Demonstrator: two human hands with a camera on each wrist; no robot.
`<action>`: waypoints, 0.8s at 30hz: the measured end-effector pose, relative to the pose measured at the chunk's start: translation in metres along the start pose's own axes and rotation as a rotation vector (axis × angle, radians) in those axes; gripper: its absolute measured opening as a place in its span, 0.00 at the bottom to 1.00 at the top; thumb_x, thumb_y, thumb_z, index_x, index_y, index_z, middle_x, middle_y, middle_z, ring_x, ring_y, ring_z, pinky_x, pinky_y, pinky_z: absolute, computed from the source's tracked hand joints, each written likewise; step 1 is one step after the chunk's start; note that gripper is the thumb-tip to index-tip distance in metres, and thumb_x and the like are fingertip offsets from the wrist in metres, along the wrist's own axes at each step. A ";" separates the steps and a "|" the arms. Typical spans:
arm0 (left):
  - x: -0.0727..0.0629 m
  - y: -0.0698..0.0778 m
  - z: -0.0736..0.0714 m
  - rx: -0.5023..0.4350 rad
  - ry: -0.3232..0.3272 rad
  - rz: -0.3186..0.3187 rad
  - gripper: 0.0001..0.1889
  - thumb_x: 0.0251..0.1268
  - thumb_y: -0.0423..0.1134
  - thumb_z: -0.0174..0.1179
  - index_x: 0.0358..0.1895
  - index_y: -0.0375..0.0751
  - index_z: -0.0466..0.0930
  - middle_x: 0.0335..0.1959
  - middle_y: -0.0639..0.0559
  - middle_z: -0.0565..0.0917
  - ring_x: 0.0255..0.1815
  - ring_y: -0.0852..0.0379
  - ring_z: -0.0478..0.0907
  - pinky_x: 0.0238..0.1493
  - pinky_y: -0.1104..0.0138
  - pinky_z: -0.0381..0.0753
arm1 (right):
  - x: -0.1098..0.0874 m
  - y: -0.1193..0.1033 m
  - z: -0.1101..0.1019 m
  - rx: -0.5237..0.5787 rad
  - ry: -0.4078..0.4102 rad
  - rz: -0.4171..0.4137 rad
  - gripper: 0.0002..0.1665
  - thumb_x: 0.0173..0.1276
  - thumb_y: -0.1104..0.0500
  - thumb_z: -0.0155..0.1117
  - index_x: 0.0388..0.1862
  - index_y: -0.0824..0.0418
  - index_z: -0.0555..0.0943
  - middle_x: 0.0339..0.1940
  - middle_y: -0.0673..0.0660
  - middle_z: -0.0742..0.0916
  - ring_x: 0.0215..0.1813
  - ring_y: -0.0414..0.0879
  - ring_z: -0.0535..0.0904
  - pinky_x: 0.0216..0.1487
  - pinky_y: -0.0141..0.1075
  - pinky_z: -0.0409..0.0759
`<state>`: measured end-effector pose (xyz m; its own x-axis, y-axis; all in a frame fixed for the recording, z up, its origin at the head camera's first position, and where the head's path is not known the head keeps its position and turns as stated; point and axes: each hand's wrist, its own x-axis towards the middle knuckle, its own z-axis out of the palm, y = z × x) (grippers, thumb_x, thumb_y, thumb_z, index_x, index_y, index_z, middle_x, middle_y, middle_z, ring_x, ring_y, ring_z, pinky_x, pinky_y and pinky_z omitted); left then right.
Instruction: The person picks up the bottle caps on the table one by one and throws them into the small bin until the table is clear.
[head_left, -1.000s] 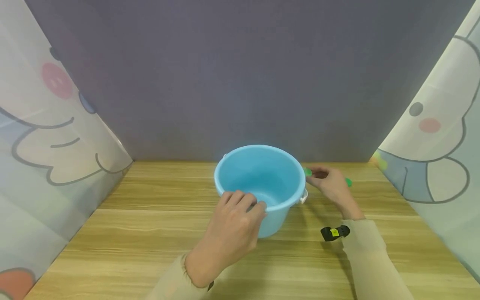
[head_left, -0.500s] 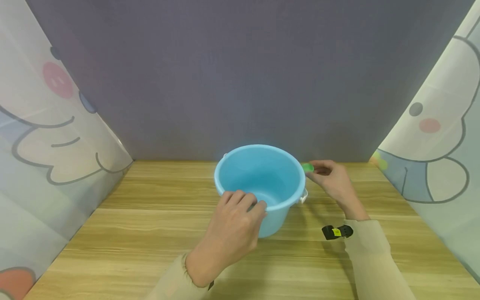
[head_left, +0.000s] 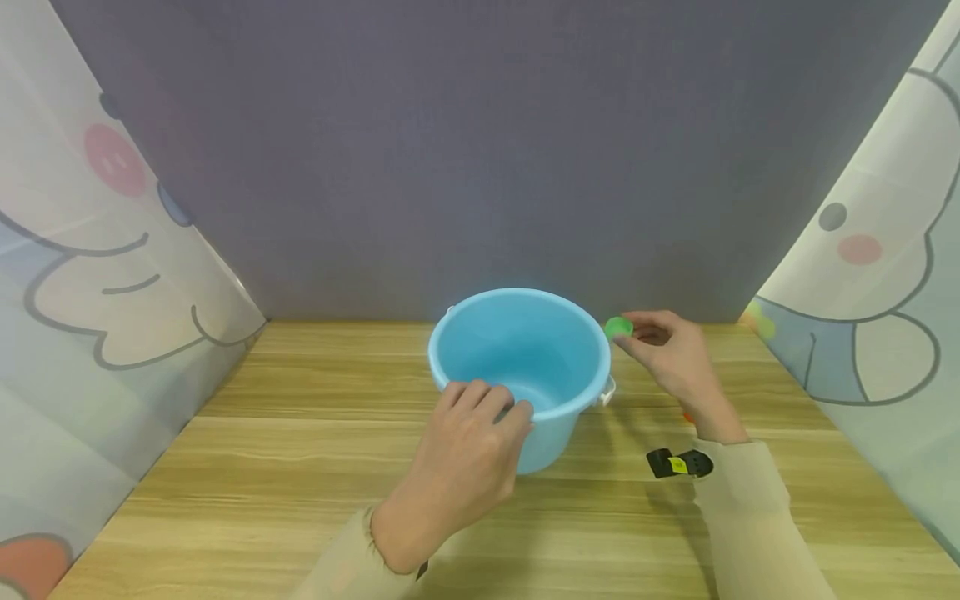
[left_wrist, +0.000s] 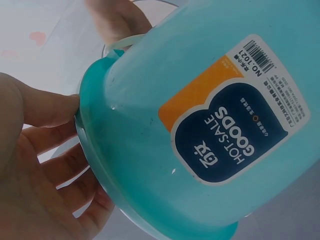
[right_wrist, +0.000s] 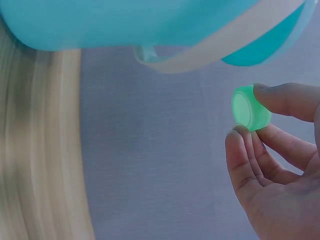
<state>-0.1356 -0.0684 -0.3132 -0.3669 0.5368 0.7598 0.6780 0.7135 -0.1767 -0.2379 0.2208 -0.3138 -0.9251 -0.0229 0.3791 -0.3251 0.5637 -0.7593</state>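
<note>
A light blue plastic bucket [head_left: 551, 429] stands on the wooden table, its inside visible from above. My left hand [head_left: 465, 454] grips the near rim; in the left wrist view the thumb lies outside and the fingers curl over the edge, beside a label [left_wrist: 230, 117]. To the right of the bucket, my right hand [head_left: 675, 354] pinches a green bottle cap [head_left: 618, 327] between thumb and fingers. The right wrist view shows that ridged cap [right_wrist: 250, 107] held apart from the bucket, below its white handle [right_wrist: 210, 52].
A small orange-red thing [head_left: 687, 417] lies on the table [head_left: 315, 467], mostly hidden by the right wrist. A grey panel [head_left: 480, 167] rises behind the table. Cartoon-printed sheets [head_left: 862, 275] flank both sides.
My right hand has lifted slightly with the green cap, which now shows more fully. A second green piece to its right has gone from sight; an orange-red bit shows. My left hand stays put.
</note>
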 end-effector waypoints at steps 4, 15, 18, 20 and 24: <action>0.001 0.000 -0.001 0.004 -0.002 0.001 0.05 0.58 0.30 0.61 0.29 0.45 0.77 0.25 0.53 0.75 0.30 0.53 0.73 0.37 0.62 0.72 | -0.002 -0.003 -0.006 -0.005 0.019 -0.017 0.28 0.69 0.49 0.70 0.61 0.65 0.82 0.53 0.61 0.83 0.44 0.34 0.80 0.42 0.23 0.78; 0.000 0.000 -0.003 0.001 -0.014 -0.008 0.05 0.61 0.31 0.60 0.29 0.45 0.78 0.25 0.54 0.74 0.30 0.53 0.73 0.37 0.62 0.71 | -0.006 -0.011 -0.018 -0.022 0.051 -0.002 0.27 0.69 0.49 0.71 0.62 0.61 0.82 0.52 0.57 0.83 0.43 0.33 0.80 0.46 0.23 0.76; 0.000 0.000 -0.003 0.010 -0.008 -0.004 0.05 0.60 0.31 0.60 0.29 0.45 0.78 0.25 0.54 0.75 0.30 0.53 0.73 0.37 0.62 0.71 | -0.006 -0.014 -0.019 -0.037 0.059 -0.016 0.27 0.69 0.49 0.71 0.62 0.61 0.82 0.51 0.57 0.83 0.43 0.33 0.80 0.45 0.23 0.76; 0.000 0.000 -0.003 0.015 -0.006 -0.003 0.04 0.60 0.32 0.62 0.29 0.45 0.79 0.25 0.53 0.75 0.30 0.53 0.73 0.37 0.62 0.72 | -0.007 -0.017 -0.019 -0.048 0.070 -0.024 0.27 0.69 0.48 0.71 0.61 0.61 0.83 0.50 0.57 0.83 0.42 0.33 0.80 0.44 0.22 0.76; 0.000 0.001 -0.003 0.022 -0.005 -0.002 0.04 0.60 0.33 0.63 0.30 0.45 0.79 0.25 0.53 0.75 0.30 0.53 0.73 0.37 0.62 0.72 | -0.009 -0.022 -0.020 -0.055 0.075 -0.038 0.26 0.69 0.48 0.71 0.61 0.60 0.83 0.50 0.56 0.83 0.43 0.35 0.80 0.45 0.23 0.75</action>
<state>-0.1336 -0.0691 -0.3115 -0.3720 0.5375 0.7568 0.6627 0.7247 -0.1890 -0.2184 0.2248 -0.2898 -0.8942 0.0155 0.4473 -0.3468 0.6078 -0.7144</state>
